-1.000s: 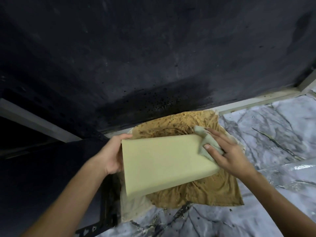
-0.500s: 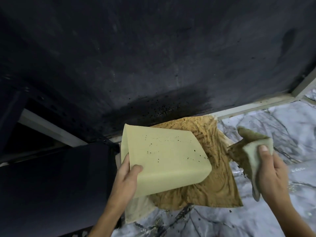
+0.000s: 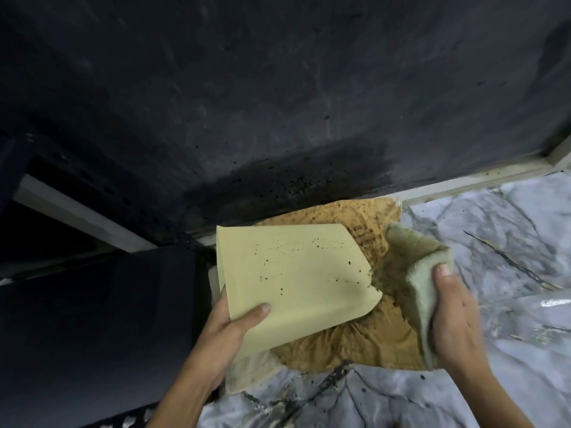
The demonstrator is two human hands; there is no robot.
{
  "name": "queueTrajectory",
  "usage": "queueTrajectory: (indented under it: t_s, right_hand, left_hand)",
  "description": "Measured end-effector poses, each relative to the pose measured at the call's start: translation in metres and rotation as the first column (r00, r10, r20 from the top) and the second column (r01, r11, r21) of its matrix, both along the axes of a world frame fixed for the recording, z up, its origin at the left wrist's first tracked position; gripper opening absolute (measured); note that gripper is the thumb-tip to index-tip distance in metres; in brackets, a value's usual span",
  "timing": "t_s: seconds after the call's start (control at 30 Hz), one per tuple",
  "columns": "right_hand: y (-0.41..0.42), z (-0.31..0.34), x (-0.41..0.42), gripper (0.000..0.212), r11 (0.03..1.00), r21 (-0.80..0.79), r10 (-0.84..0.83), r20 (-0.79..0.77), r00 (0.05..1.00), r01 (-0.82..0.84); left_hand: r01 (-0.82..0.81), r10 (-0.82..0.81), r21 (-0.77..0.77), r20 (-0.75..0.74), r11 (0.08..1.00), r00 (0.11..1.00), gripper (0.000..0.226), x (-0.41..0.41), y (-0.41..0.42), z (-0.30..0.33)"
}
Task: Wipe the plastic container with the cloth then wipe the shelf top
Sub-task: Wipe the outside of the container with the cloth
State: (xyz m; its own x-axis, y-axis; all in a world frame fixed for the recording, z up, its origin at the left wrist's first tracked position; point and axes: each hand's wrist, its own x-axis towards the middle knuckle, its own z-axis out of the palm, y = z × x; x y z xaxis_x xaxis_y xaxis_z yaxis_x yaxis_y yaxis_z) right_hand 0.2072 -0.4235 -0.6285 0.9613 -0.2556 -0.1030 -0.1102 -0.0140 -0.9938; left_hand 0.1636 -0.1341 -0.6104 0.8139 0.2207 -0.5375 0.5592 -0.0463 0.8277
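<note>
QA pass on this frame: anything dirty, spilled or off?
Yes. Dark specks dot the container face held by the left hand; the cloth in the right hand looks soiled, and a brown-stained rag lies underneath.

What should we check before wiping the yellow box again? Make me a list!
1. Left hand gripping the plastic container: ok.
2. Right hand holding the cloth: ok.
3. Cloth touching the container's right corner: ok.
4. Container face free of dark specks: not ok.
5. Cloth clean enough: not ok, it looks soiled.
6. Stained brown rag beneath to catch dirt: ok.
</note>
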Motion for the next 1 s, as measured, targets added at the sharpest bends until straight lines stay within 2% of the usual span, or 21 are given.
queueTrajectory:
  t_s: [0.07, 0.17, 0.23, 0.3, 0.37, 0.4, 0.47, 0.57, 0.63, 0.67, 0.77, 0.87, 1.0]
  right_hand:
    - [0.014, 0.000, 0.006, 0.040, 0.999, -0.006, 0.051, 0.000, 0.999, -0.051]
    - [0.035, 0.006, 0.016, 0.042, 0.974, -0.033, 0.224, 0.038, 0.974, -0.222]
    - [0.056, 0.010, 0.024, 0.041, 0.921, -0.044, 0.389, 0.101, 0.916, -0.387]
    - [0.086, 0.008, 0.032, 0.042, 0.829, -0.097, 0.560, 0.161, 0.813, -0.551]
    - [0.119, -0.004, 0.032, 0.044, 0.713, -0.232, 0.692, 0.087, 0.716, -0.661]
    - [0.134, -0.013, 0.032, 0.047, 0.642, -0.354, 0.734, 0.028, 0.678, -0.680]
    - [0.158, -0.024, 0.029, 0.052, 0.498, -0.596, 0.772, -0.025, 0.635, -0.630]
    - [0.172, -0.024, 0.039, 0.056, 0.374, -0.740, 0.803, -0.044, 0.594, -0.559]
    - [0.170, -0.025, 0.049, 0.060, 0.359, -0.764, 0.806, -0.035, 0.590, -0.536]
    - [0.168, -0.027, 0.053, 0.061, 0.360, -0.761, 0.795, -0.053, 0.605, -0.540]
    - [0.152, -0.043, 0.069, 0.065, 0.348, -0.745, 0.718, -0.179, 0.673, -0.569]
    - [0.114, -0.074, 0.086, 0.066, 0.348, -0.751, 0.599, -0.281, 0.749, -0.561]
    - [0.071, -0.104, 0.090, 0.064, 0.487, -0.707, 0.432, -0.315, 0.845, -0.513]
  left_hand:
    - [0.014, -0.014, -0.023, 0.001, 1.000, 1.000, 0.052, -0.001, -0.001, -0.003]
    - [0.027, -0.028, -0.051, -0.006, 0.998, 1.000, 0.053, -0.002, 0.001, -0.007]
    - [0.024, -0.024, -0.068, 0.002, 0.997, 1.000, 0.054, -0.003, 0.003, -0.008]
    - [0.038, -0.037, -0.078, 0.016, 0.996, 0.999, 0.056, -0.003, 0.002, -0.010]
    - [0.077, -0.076, -0.095, 0.015, 0.993, 0.997, 0.059, -0.003, -0.002, -0.010]
    - [0.097, -0.096, -0.102, 0.009, 0.990, 0.995, 0.059, -0.003, -0.004, -0.009]
    - [0.137, -0.138, -0.093, -0.008, 0.986, 0.990, 0.050, -0.002, -0.005, -0.008]
    - [0.153, -0.158, -0.082, -0.052, 0.985, 0.986, 0.033, -0.001, 0.000, -0.008]
    - [0.190, -0.194, -0.076, -0.052, 0.979, 0.980, 0.029, 0.000, 0.001, -0.011]
    - [0.198, -0.201, -0.070, -0.034, 0.978, 0.979, 0.034, 0.001, 0.001, -0.012]
    - [0.149, -0.149, -0.074, 0.006, 0.986, 0.989, 0.057, 0.001, 0.002, -0.016]
    - [0.093, -0.094, -0.083, -0.008, 0.992, 0.996, 0.059, -0.005, 0.004, -0.019]
    - [0.045, -0.046, -0.067, -0.013, 0.997, 0.999, 0.057, -0.002, 0.003, -0.022]
